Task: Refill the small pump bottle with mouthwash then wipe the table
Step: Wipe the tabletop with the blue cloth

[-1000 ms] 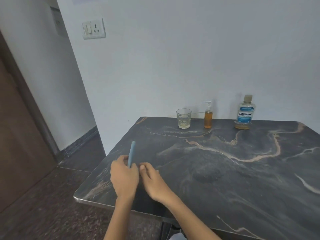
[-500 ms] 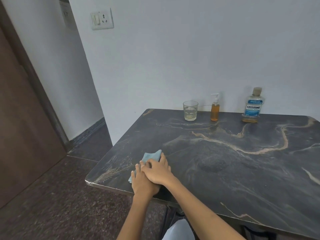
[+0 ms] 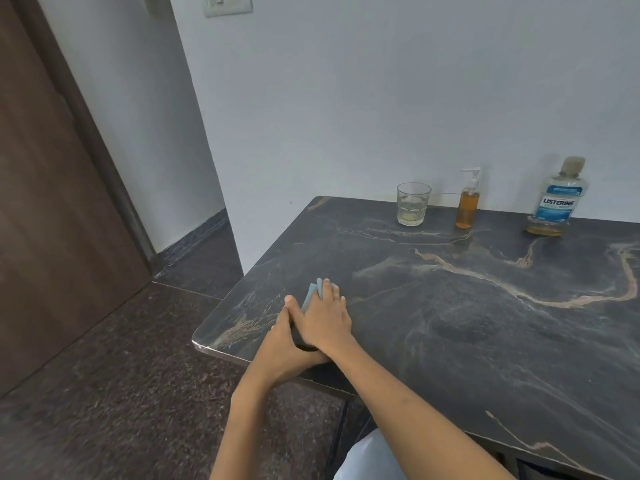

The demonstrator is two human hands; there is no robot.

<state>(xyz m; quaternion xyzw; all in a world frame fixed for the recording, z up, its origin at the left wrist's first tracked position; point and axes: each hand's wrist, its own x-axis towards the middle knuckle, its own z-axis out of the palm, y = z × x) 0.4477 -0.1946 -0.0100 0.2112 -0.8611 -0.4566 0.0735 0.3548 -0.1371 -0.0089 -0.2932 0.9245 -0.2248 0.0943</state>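
Cloth: small, light blue, folded, lies flat on the dark marbled worktop near its front-left corner, mostly covered by the hands; only its far edge shows past the fingertips.

Left to right:
- Brown door and dark speckled floor at far left, off the worktop.
- Left hand: on the worktop at the cloth's near-left edge, fingers straight and pointing away, partly tucked under the right hand. Flat and relaxed, holds nothing by curling; whether it touches the cloth itself I cannot tell.
- Right hand: laid over the cloth, palm down, fingers spread straight, pressing it to the surface. Not clenched, no pinch.
- Drinking glass: upright at the back edge by the wall, a little pale liquid at the bottom.
- Small pump bottle: upright just right of the glass, amber liquid filling most of the body, pump head on.
- Mouthwash bottle: upright, well right of the pump bottle, cap on, only a shallow amber layer left at the base.

Judgement: refill looks finished (pump on, cap on, bottles set back). The step in hand is the wipe, starting at the front-left corner.

Next move calls for: steady downward pressure with a flat palm, sweeping rightward and toward the wall in overlapping passes. Most of the surface lies ahead. Slow down near the back row so the cloth does not knock the three upright vessels.
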